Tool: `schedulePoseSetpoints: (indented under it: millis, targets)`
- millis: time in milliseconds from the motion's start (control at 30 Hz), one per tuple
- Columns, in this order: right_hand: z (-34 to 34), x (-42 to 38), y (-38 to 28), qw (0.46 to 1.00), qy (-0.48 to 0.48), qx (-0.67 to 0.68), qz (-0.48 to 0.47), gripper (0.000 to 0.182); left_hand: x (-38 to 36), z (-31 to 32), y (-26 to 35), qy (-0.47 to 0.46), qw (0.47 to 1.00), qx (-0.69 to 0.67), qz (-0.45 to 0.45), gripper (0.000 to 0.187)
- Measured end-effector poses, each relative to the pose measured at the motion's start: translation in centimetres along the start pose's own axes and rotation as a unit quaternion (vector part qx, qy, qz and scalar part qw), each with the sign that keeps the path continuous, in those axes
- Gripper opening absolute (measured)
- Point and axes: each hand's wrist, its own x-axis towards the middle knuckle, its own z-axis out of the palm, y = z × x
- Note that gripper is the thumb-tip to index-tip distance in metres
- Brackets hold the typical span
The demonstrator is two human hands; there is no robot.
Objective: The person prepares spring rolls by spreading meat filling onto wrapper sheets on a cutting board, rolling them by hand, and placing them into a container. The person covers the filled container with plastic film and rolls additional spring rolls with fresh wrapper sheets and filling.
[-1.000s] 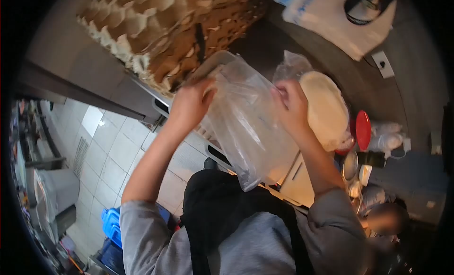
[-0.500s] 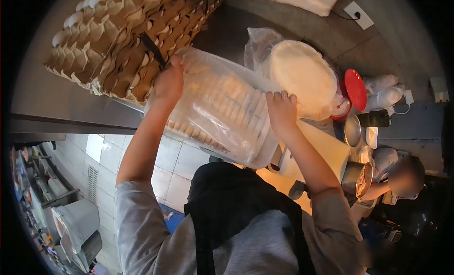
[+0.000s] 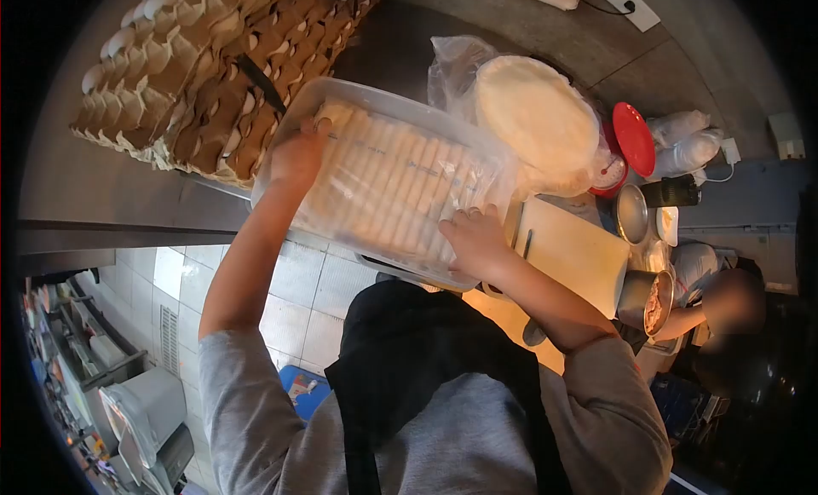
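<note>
A clear plastic bin (image 3: 392,97) holds rows of pale, finger-shaped rolls (image 3: 388,184). Over the rolls lies a thin clear plastic sheet (image 3: 447,163), wrinkled toward the right end. My left hand (image 3: 296,157) is inside the bin's left end, fingers curled at the sheet's edge. At the right end, my right hand (image 3: 477,239) has its fingers bent down onto the sheet, close to the near corner. Just beyond the bin on the right is a stack of round pale wrappers (image 3: 537,112) in an open plastic bag (image 3: 456,65).
Stacked egg trays (image 3: 196,86) with a black-handled tool (image 3: 260,83) stand at the left. A cutting board (image 3: 571,248), red scale (image 3: 609,175), metal bowl (image 3: 632,214) and pot of food (image 3: 652,303) are rightward. Another person (image 3: 694,312) is at far right.
The plastic sheet has come down from a raised, billowing position to lie flatter over the rolls. My right hand has moved left and toward me.
</note>
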Motion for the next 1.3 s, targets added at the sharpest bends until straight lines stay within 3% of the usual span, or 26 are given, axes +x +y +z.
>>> schedulePoseSetpoints:
  millis: [67,167,267,367,400,500,600,667,700,767,833,900,967,1100,1133,1300]
  targets:
    - [0.0,0.2,-0.2,1.0,-0.007,-0.021,-0.008,0.058,0.7,1.2,0.2,-0.036,0.998,0.042,0.012,0.033]
    - [-0.7,0.6,0.3,0.997,-0.059,-0.042,0.011,0.055,-0.2,1.3,-0.1,0.015,1.0,-0.009,0.005,0.027]
    - [-3.7,-0.7,0.8,1.0,0.028,-0.002,0.005,0.043,-2.2,-1.0,0.2,0.143,0.988,-0.055,-0.031,0.022]
    - [-5.1,-0.6,1.0,0.996,0.059,0.002,-0.066,0.028,-4.3,-3.1,-0.4,0.102,0.987,-0.119,0.012,0.015]
    - [-3.9,0.0,0.9,0.995,0.015,0.027,-0.096,0.024,-4.6,-2.0,-1.1,0.036,0.98,-0.19,0.048,0.013]
    - [0.4,2.5,1.0,0.981,-0.101,0.062,-0.152,0.016,-4.6,1.8,-2.3,0.0,0.976,-0.196,0.09,0.014]
    - [0.5,3.1,1.1,0.969,-0.182,0.037,-0.166,0.015,-4.7,1.9,-2.6,-0.011,0.98,-0.187,0.06,0.011]
    - [-1.4,3.0,1.5,0.958,-0.207,0.008,-0.2,0.011,-5.5,1.9,-3.0,0.029,0.985,-0.154,0.076,0.014]
    - [-3.1,3.4,1.5,0.959,-0.194,0.049,-0.202,0.012,-5.8,1.9,-3.1,0.05,0.986,-0.136,0.083,0.016]
    - [-7.1,5.3,1.5,0.954,-0.169,0.136,-0.206,0.013,-7.0,-0.7,-2.8,0.003,0.993,-0.113,0.046,0.012]
    - [-9.4,8.9,0.2,0.967,0.005,0.178,-0.184,0.019,-7.4,-1.9,-2.5,-0.047,0.994,-0.095,0.007,0.011]
    - [-11.5,13.9,-2.1,0.96,0.11,0.197,-0.166,0.025,-7.2,-2.2,-2.8,-0.095,0.992,-0.079,-0.032,0.011]
    - [-8.5,20.9,-2.7,0.931,0.273,0.161,-0.181,0.033,-6.7,-2.0,-2.9,-0.114,0.99,-0.075,-0.023,0.014]
    - [-7.0,25.5,-4.0,0.958,0.237,0.049,-0.155,0.035,-6.5,-1.2,-2.1,-0.069,0.995,-0.05,-0.051,0.031]
    - [-6.8,25.8,-4.0,0.96,0.234,0.039,-0.15,0.034,-6.3,-1.5,-2.1,-0.117,0.991,-0.043,-0.047,0.041]
    - [-6.1,26.9,-4.2,0.955,0.248,0.118,-0.115,0.031,-5.9,-1.9,-1.4,-0.133,0.989,-0.028,-0.061,0.029]
